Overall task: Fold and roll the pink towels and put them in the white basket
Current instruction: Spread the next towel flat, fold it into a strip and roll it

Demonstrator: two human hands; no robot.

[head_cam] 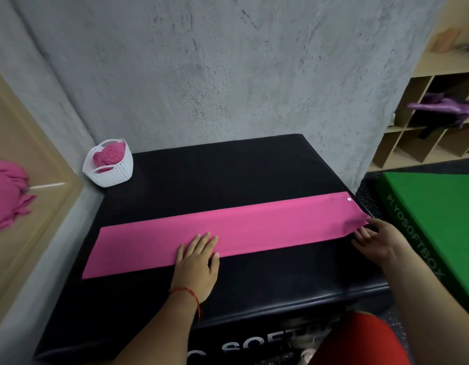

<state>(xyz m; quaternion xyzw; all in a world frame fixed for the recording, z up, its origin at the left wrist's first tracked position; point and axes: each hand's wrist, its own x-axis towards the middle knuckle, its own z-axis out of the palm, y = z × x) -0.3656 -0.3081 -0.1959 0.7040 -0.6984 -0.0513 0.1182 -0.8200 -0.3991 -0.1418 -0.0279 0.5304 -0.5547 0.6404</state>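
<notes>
Now the left hand (197, 262) lies flat on the long folded pink towel (254, 229), the right hand (376, 239) pinching its end.

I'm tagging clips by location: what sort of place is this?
Probably a gym: a black soft plyo box as worktable, a green plyo box beside it, and wooden cubbies at right.

A pink towel (228, 233), folded into a long strip, is laid across a black padded box (228, 175). Its near edge is pressed flat by the left hand (196, 259); its right end is pinched by the right hand (377, 239). The white basket (109, 176) at the box's far left corner is filled with rolled towels (110, 154).
</notes>
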